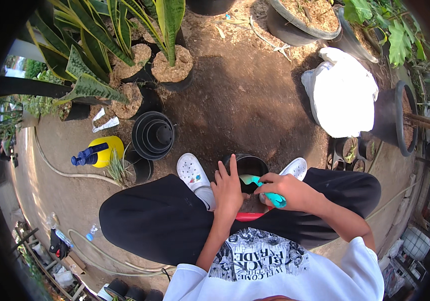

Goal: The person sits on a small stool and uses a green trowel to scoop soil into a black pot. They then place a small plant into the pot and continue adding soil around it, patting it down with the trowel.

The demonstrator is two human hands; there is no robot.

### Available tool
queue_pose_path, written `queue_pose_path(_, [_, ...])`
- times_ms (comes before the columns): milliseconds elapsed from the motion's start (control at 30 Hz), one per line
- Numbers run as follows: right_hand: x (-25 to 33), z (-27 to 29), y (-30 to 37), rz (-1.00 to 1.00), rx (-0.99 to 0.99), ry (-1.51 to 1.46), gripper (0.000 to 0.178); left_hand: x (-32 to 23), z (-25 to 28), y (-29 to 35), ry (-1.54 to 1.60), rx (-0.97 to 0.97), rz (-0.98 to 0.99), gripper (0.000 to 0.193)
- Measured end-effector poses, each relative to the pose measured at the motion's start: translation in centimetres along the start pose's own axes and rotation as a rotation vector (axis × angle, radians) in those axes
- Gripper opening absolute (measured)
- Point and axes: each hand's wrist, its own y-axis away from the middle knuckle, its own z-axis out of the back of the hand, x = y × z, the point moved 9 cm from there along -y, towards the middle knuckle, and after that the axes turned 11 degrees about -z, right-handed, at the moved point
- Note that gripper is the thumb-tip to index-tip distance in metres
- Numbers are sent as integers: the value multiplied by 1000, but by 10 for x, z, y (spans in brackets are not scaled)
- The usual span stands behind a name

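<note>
Between my feet stands a black plastic pot (pixel 256 163), with a red container (pixel 250 216) right in front of me on its near side. My left hand (pixel 226 189) lies along the pot's left side, fingers stretched out and slightly apart. Closed around a turquoise hand tool (pixel 275 199), which looks like a small trowel, is my right hand (pixel 295 192). The tool reaches over the pot's opening, and its pale end shows near the rim. Dark soil appears just below it, though my fingers hide part of it.
To the left are nested black pots (pixel 153 135) and a yellow spray bottle (pixel 105 151). Potted snake plants (pixel 172 65) stand at the far left. A white sack (pixel 345 95) sits at the right, beside a large black pot (pixel 393 118). A hose (pixel 69 174) crosses the ground.
</note>
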Motion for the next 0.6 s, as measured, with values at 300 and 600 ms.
queue_pose_path(300, [-6, -3, 5, 123, -133, -19, 31, 1, 2, 4, 122, -24, 0, 151])
queue_pose_path(600, [4, -19, 11, 120, -110, 118, 32, 2, 5, -5, 80, -44, -33, 160])
